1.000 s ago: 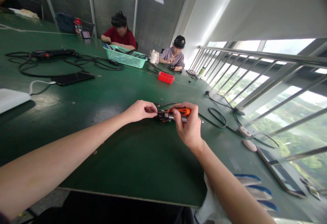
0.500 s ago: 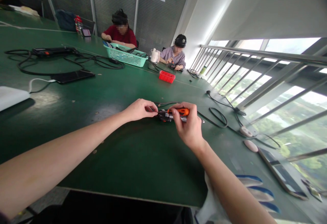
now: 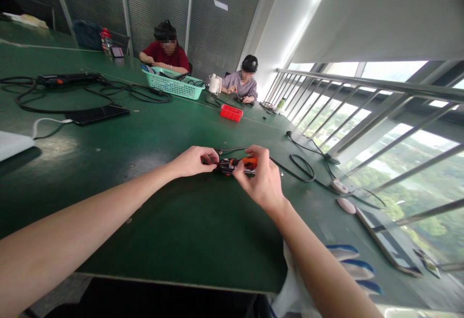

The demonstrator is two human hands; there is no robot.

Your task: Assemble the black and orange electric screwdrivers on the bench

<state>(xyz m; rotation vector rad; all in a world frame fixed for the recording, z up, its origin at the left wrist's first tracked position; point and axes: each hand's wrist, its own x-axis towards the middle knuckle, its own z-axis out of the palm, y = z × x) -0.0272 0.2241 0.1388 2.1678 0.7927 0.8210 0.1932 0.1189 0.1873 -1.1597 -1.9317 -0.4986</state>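
Note:
My right hand [image 3: 263, 178] grips an orange-handled screwdriver [image 3: 250, 162], lying nearly level with its thin shaft pointing left. Under it on the green table rests a small black and silver device [image 3: 225, 167], partly covered by the tool and my fingers. At the device's left end is my left hand [image 3: 197, 161], thumb and fingers pinched together beside the screwdriver's tip. Whether those fingertips hold the device, the shaft or a small part is too small to tell. A dark cable [image 3: 235, 149] runs just behind the device.
Across the green table [image 3: 163, 240] stand a red tray [image 3: 231, 113] and a turquoise basket [image 3: 174, 86]; two people sit behind. Cables and a black tablet [image 3: 97, 114] lie left. A looped cord [image 3: 304, 168], white-and-blue gloves [image 3: 357, 268] and a flat device [image 3: 387, 243] lie right.
The whole view has shifted slightly, so things appear further left and lower. My right fingers have changed position around the screwdriver handle. My left hand keeps its pinch at the device's end.

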